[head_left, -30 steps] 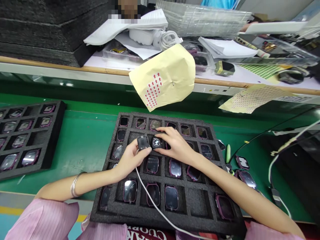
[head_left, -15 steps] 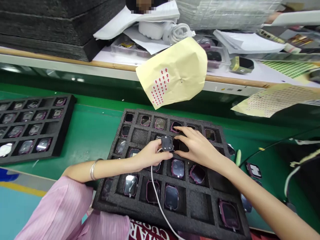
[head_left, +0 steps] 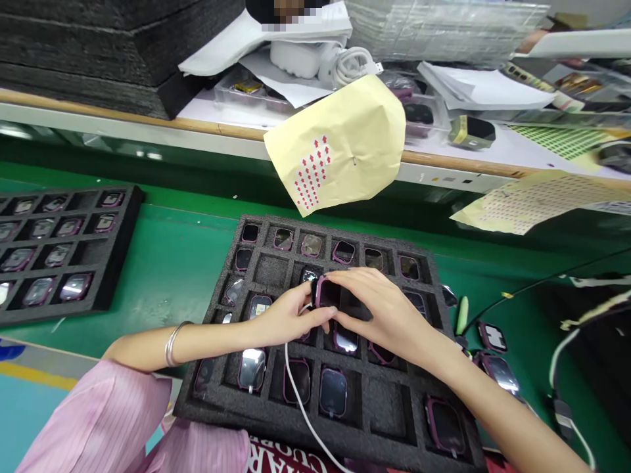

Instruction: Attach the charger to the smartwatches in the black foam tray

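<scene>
Above the middle of a black foam tray [head_left: 340, 420], both my hands are closed around a smartwatch [head_left: 326, 293] with a purple frame and a dark screen. My left hand [head_left: 296, 314] pinches a small black charger, mostly hidden behind the watch, and a white cable [head_left: 302, 401] runs down from it. My left thumb rests at the lower edge of the watch. The fingertips of my right hand [head_left: 377, 299] grip the watch at its upper and lower right edges. Beneath my hands, another smartwatch [head_left: 333, 392] lies face up in a tray pocket, among several like it.
A second foam tray [head_left: 116, 263] of watches lies at left. Right of the near tray are loose watch bodies [head_left: 493, 337] and a green stick-like piece [head_left: 462, 315]. A yellow sticker sheet [head_left: 365, 151] hangs off the shelf [head_left: 217, 129], which holds papers and a coiled white cable [head_left: 351, 67].
My right hand has lifted a watch from the tray and brought it left against the charger. The charger, its back facing up before, is now turned and mostly hidden behind the watch.
</scene>
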Demonstrator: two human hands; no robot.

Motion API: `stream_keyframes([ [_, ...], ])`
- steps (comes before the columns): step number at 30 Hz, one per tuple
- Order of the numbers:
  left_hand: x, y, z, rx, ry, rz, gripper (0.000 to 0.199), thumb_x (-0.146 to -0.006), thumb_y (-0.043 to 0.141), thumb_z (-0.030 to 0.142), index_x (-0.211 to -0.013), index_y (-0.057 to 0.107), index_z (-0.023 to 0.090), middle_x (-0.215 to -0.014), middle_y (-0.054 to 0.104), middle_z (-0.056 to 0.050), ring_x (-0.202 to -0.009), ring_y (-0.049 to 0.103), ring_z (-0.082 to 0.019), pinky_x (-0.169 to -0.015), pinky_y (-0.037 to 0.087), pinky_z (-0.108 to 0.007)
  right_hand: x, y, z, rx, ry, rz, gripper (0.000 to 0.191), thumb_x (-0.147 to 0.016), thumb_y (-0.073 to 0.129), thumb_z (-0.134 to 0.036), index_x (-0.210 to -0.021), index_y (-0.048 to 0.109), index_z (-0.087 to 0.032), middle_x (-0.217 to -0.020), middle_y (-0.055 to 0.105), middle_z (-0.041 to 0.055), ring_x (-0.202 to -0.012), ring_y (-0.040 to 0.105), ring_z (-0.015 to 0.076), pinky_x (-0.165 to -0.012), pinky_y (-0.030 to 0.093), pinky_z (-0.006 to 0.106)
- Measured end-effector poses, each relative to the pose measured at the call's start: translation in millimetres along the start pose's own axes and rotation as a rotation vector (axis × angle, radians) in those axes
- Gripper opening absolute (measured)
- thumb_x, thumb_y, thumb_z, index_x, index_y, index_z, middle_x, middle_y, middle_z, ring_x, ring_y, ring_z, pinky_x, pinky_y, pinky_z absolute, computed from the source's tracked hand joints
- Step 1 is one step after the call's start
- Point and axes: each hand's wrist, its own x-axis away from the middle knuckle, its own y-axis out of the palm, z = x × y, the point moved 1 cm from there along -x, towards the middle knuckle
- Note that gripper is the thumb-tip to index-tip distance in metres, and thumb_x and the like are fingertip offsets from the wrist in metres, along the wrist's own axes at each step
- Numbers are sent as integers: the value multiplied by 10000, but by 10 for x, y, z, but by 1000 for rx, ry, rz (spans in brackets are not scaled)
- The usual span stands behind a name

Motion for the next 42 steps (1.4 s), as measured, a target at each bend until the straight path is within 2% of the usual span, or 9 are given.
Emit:
stream_keyframes([
  [4, 14, 5, -21, 15, 6, 21, 340, -834, 604, 388, -1052, 513, 143, -686, 514, 43, -448, 358, -39, -405, 280, -172, 10, 43, -49, 36, -54, 11, 397, -865, 603, -189, -1244, 496, -135, -1173, 609, 131, -1066, 569, 262, -911, 483, 436],
  [9, 45, -13, -19, 63, 11, 15, 322, -845, 594, 390, -1032, 517, 139, -637, 432, 68, -440, 331, -42, -414, 286, -178, 29, 109, -88, -55, 6, 130, 396, -829, 628, -196, -1205, 512, -153, -1151, 615, 126, -1052, 590, 251, -907, 506, 415],
  [13, 63, -8, -32, -40, 94, -27, 383, -881, 549, 378, -1187, 483, 159, -820, 549, -5, -686, 510, -120, -622, 433, -236, 45, 122, -86, -153, 32, 149, 402, -820, 633, -178, -1202, 511, -169, -1163, 615, 109, -1064, 596, 231, -921, 507, 378],
  [15, 58, -1, -34, -91, 132, -19, 444, -881, 551, 371, -1264, 444, 173, -941, 562, -33, -819, 521, -150, -710, 441, -255, 54, 113, -78, -157, 38, 161, 404, -832, 625, -173, -1217, 503, -167, -1180, 610, 114, -1082, 592, 230, -939, 497, 381],
  [20, 35, 11, -16, -19, 59, 25, 343, -861, 577, 375, -1100, 527, 134, -767, 490, 22, -587, 406, -83, -555, 367, -211, 57, 132, -59, -155, 44, 147, 383, -852, 635, -217, -1211, 510, -172, -1172, 619, 117, -1075, 599, 238, -929, 504, 392],
  [23, 41, -3, 16, 34, 66, 44, 285, -841, 605, 361, -988, 550, 123, -751, 503, 14, -602, 430, -87, -573, 378, -212, 46, 169, -75, -154, 25, 175, 357, -858, 634, -225, -1190, 517, -168, -1136, 630, 120, -1046, 607, 238, -893, 520, 396],
  [26, 62, -20, 48, 62, 97, 16, 280, -838, 605, 367, -974, 557, 128, -782, 549, -11, -671, 485, -118, -621, 400, -228, 42, 190, -108, -159, -4, 236, 353, -850, 635, -204, -1183, 521, -172, -1112, 636, 120, -1017, 615, 234, -868, 531, 396],
  [31, 99, -27, 59, 22, 37, -6, 327, -835, 597, 414, -1014, 558, 143, -666, 451, 42, -527, 342, -83, -514, 317, -219, 51, 177, -145, -236, -25, 284, 380, -824, 655, -167, -1181, 527, -178, -1083, 647, 114, -1017, 619, 227, -864, 539, 387],
  [42, 123, -31, -6, -213, 110, 48, 334, -858, 547, 439, -994, 580, 135, -851, 541, -44, -799, 477, -183, -699, 423, -272, 98, 211, -133, -234, -32, 285, 412, -824, 684, -202, -1200, 520, -165, -1107, 654, 127, -1029, 620, 236, -872, 524, 402],
])
